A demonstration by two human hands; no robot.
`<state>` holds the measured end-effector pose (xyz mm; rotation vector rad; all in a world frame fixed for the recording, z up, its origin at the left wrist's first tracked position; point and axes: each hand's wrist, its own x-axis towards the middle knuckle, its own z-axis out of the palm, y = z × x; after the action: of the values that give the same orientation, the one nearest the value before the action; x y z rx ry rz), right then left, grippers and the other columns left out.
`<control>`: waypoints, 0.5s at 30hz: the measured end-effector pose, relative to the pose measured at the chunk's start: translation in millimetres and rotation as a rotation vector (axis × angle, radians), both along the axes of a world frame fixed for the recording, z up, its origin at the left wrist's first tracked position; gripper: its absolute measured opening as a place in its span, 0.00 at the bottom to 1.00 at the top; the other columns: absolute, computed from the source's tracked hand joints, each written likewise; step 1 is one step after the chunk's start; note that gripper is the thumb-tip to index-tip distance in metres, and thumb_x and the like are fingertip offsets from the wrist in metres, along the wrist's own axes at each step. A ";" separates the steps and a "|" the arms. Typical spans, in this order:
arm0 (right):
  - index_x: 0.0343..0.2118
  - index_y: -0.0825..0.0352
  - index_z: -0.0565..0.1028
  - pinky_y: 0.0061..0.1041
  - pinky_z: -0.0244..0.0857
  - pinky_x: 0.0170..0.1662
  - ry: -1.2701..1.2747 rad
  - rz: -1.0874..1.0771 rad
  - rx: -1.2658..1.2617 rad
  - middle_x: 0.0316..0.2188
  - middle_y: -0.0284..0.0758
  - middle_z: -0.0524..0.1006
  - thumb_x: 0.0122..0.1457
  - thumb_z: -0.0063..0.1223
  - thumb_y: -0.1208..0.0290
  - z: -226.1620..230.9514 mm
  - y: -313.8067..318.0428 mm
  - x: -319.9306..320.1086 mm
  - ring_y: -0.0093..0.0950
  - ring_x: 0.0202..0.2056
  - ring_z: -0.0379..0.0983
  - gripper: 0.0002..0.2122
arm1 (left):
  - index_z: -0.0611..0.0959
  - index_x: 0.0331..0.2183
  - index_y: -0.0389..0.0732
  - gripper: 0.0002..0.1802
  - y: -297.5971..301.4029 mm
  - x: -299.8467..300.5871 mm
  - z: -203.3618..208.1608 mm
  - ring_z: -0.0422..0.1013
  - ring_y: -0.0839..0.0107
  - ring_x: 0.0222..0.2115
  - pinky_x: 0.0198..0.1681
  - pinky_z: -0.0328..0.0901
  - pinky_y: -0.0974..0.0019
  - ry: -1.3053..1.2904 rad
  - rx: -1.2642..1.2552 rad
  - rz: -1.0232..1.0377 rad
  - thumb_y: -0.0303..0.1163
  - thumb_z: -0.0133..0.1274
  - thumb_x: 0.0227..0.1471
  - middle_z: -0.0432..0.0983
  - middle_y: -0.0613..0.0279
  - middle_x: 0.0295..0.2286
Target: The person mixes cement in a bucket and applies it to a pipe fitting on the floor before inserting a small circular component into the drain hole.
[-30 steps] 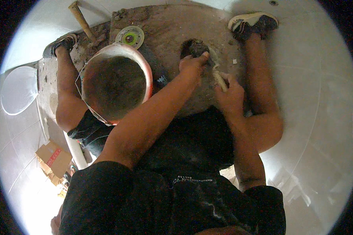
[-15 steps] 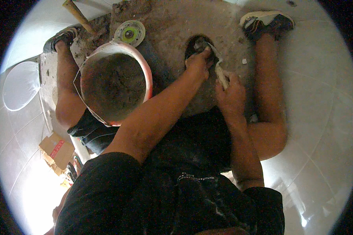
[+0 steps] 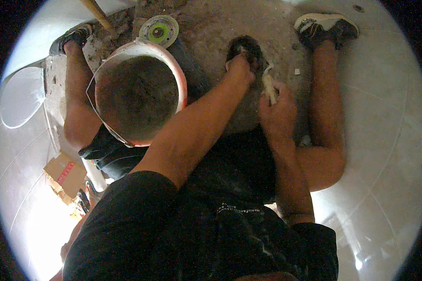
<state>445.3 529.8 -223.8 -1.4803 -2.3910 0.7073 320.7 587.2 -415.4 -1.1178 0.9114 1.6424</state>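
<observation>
My left hand (image 3: 241,65) reaches down into a dark round hole (image 3: 252,43) in the rough floor between my legs. Its fingers are lost in shadow there, beside a greyish bit I cannot make out. Just right of the hole, my right hand (image 3: 279,105) is closed around a pale twisted strip of cord or cloth (image 3: 269,85). The strip's thin upper end points toward the hole and the left hand. Whether it runs on into the hole is not visible.
Left of my forearm stands an orange-rimmed bucket (image 3: 184,86) of grey-brown material, its wire handle down. An angle grinder with a green-centred disc (image 3: 159,32) lies behind it. A wooden handle (image 3: 97,14), white mesh hoop (image 3: 23,97) and torn cardboard (image 3: 65,174) are farther left.
My left hand has sunk a little deeper into the hole. The strip between the hands, stretched before, now looks slacker and bent; the right hand keeps hold. The view has shifted slightly.
</observation>
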 end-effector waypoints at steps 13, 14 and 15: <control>0.45 0.69 0.75 0.38 0.71 0.45 0.149 0.006 0.008 0.37 0.48 0.80 0.55 0.60 0.69 1.3 6.7 -0.5 0.42 0.39 0.79 0.16 | 0.76 0.45 0.48 0.13 -20.3 -32.9 -84.5 0.69 0.62 0.46 0.48 0.64 0.51 0.843 0.357 -0.320 0.35 0.44 0.59 0.74 0.61 0.46; 0.45 0.69 0.75 0.37 0.71 0.45 0.139 -0.013 -0.003 0.37 0.48 0.80 0.55 0.60 0.69 -0.4 9.2 3.8 0.42 0.39 0.79 0.16 | 0.76 0.46 0.48 0.13 -0.7 -32.2 -70.5 0.68 0.61 0.46 0.49 0.64 0.50 0.356 0.338 -0.167 0.34 0.44 0.59 0.74 0.60 0.47; 0.45 0.69 0.75 0.37 0.70 0.45 0.134 -0.031 -0.015 0.37 0.48 0.80 0.55 0.60 0.69 -2.5 10.8 8.0 0.42 0.39 0.79 0.16 | 0.76 0.47 0.47 0.14 9.9 -28.4 -61.6 0.68 0.60 0.47 0.50 0.64 0.49 0.113 0.297 -0.114 0.34 0.44 0.59 0.73 0.59 0.47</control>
<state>453.3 540.7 -226.3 -1.4250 -2.2633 0.7931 292.3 597.1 -477.1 -0.7645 0.7565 1.6939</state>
